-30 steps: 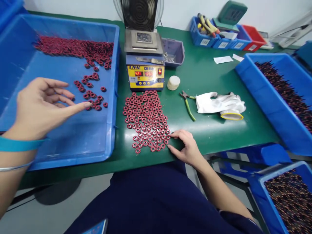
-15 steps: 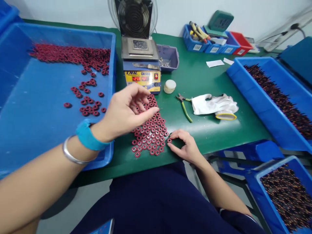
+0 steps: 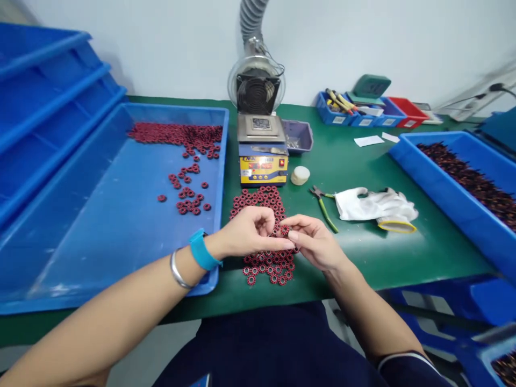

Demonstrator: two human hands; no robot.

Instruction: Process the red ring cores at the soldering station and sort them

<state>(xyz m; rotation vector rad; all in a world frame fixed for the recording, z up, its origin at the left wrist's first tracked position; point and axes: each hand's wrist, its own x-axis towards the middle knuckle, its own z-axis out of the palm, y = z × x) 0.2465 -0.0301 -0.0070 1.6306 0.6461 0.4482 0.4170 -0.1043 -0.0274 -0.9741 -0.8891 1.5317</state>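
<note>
Between the thumb and fingertips of my right hand point(image 3: 316, 242) is a small red toothed ring, a stator core point(image 3: 284, 230). My left hand point(image 3: 253, 232) faces it from the left, its fingers curled and its thumb stretched out toward the core, with a gap between thumb and fingers. Nothing shows in the left hand. Below both hands spreads a flat layer of similar red stator cores point(image 3: 262, 199) on the green table point(image 3: 342, 161); the hands cover part of it.
At left stands a large blue tray point(image 3: 100, 215) with more red cores. Behind the layer is a solder pot point(image 3: 264, 169) with a digital display. Rightward lie green-handled cutters point(image 3: 327, 215), white gloves point(image 3: 371, 207), a round white tin point(image 3: 300, 175) and a blue bin point(image 3: 447, 215) of dark parts.
My right hand has lifted the stator core from the layer's right edge and brought it toward my left hand. The left hand has lowered toward it, and the head view has shifted.
</note>
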